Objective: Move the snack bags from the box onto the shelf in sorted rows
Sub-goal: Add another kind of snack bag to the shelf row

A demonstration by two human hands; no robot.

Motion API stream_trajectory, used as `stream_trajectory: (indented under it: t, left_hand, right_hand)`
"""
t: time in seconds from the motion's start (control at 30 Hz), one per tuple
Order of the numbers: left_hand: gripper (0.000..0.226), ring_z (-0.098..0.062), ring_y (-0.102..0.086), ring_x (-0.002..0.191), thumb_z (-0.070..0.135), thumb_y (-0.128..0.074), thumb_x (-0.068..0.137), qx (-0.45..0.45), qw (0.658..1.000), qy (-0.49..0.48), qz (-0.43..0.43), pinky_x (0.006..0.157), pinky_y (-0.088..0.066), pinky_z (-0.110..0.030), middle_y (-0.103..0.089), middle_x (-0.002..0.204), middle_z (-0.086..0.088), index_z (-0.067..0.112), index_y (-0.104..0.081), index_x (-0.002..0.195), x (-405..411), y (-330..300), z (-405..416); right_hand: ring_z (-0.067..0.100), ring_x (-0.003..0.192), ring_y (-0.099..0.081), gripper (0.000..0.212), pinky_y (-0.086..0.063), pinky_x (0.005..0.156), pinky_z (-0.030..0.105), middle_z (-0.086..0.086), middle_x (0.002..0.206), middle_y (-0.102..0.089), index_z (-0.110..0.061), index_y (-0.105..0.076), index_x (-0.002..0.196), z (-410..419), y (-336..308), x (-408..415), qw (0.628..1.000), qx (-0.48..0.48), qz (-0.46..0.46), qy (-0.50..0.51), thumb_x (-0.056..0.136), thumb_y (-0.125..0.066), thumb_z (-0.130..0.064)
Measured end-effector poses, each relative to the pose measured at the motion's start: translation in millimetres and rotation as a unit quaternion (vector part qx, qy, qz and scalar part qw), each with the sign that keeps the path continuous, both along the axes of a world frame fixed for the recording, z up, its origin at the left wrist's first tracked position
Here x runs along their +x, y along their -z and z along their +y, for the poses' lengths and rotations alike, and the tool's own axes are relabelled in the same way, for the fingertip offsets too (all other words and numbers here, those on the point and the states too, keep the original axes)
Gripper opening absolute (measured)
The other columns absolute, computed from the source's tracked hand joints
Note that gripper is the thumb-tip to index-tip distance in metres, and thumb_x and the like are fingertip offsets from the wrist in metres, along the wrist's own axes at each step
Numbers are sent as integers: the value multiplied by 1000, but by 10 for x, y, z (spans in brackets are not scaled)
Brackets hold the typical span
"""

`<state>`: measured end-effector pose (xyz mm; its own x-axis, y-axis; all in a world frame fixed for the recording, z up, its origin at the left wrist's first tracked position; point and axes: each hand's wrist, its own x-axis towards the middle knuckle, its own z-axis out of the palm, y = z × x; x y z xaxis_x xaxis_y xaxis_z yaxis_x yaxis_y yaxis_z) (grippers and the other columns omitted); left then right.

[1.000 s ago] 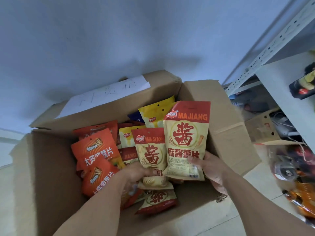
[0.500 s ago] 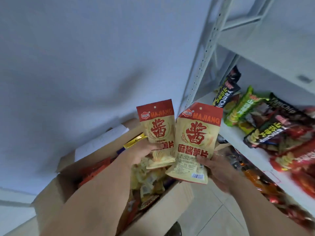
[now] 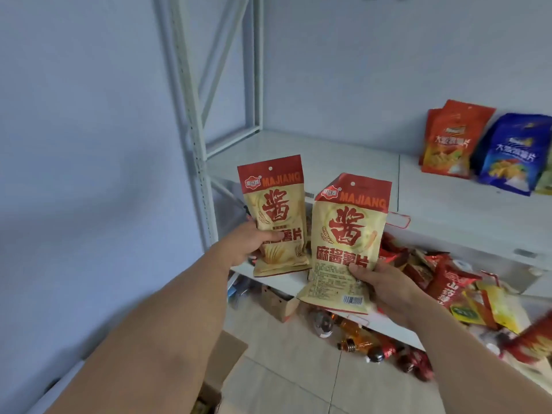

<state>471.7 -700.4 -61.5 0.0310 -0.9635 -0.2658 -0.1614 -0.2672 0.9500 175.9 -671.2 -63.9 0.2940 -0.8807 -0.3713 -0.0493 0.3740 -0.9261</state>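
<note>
Head view shows both hands raised in front of a white metal shelf [image 3: 343, 162], each gripping one snack bag marked MAJIANG. The left hand [image 3: 249, 242] holds the left bag [image 3: 273, 215] near its lower half: the thumb lies across the front over the printed characters, and the other fingers are hidden behind the pack. That bag stands upright, its red top band uppermost. The right hand [image 3: 385, 289] holds the right bag [image 3: 346, 243] at its lower right corner, thumb pressed on the front beside the bottom row of characters, remaining fingers curled behind. This bag tilts slightly to the right and sits lower and closer to the camera than the other. The two bags are just beside each other, edges nearly meeting; whether they touch cannot be told.

On the upper board, well to the right, an orange bag [image 3: 454, 138] and a blue bag [image 3: 512, 153] stand side by side against the wall. The board below carries a loose heap of red and yellow packs [image 3: 457, 282]. A corner of the cardboard box [image 3: 224, 363] shows at the bottom, beneath the left forearm, on a tiled floor [image 3: 286, 369].
</note>
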Motion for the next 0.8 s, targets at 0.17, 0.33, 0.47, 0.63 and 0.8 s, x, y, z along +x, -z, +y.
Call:
stream_trajectory:
  t: [0.17, 0.33, 0.47, 0.63, 0.8]
  left_hand:
    - [29, -25, -74, 98, 21, -82, 82, -9, 999, 35, 4, 89, -59, -44, -78, 106, -2, 18, -73, 110, -770, -273, -965]
    - [29, -27, -74, 97, 23, -82, 82, -22, 998, 57, 2, 87, -60, -44, -78, 104, -3, 17, -73, 109, -1313, -511, -1824]
    - [29, -25, -73, 100, 26, -81, 83, -27, 996, 79, -14, 88, -59, -43, -78, 105, -1, 19, -72, 110, -1566, -599, -2533]
    - [27, -25, -72, 100, 26, -79, 86, -38, 992, 116, -23, 87, -60, -43, -78, 105, -1, 19, -71, 111, -1785, -694, -3588]
    - [22, -23, -70, 101, 20, -73, 90, -33, 987, 156, -19, 82, -58, -39, -76, 109, -2, 19, -69, 112, -2023, -786, -4600]
  right_hand:
    - [30, 102, -73, 22, -55, 95, 50, 12, 110, -75, -5, -63, 118, -633, -269, -736, 999, -12, 1, 46, 98, -58, -12]
    - [28, 101, -73, 25, -54, 96, 48, 10, 109, -76, -7, -63, 120, -1380, -393, -1198, 997, -39, -2, 71, 96, -61, -17]
    - [29, 105, -72, 27, -49, 103, 52, 10, 111, -76, -9, -63, 119, -1947, -394, -1380, 996, -37, -10, 80, 94, -63, -18]
    - [27, 102, -73, 24, -53, 98, 48, 9, 110, -76, -7, -63, 119, -2787, -457, -1502, 992, -60, -8, 111, 97, -59, -15]
    - [27, 103, -72, 25, -54, 95, 46, 10, 110, -75, -6, -61, 122, -3580, -513, -1593, 986, -66, -17, 150, 98, -59, -14]
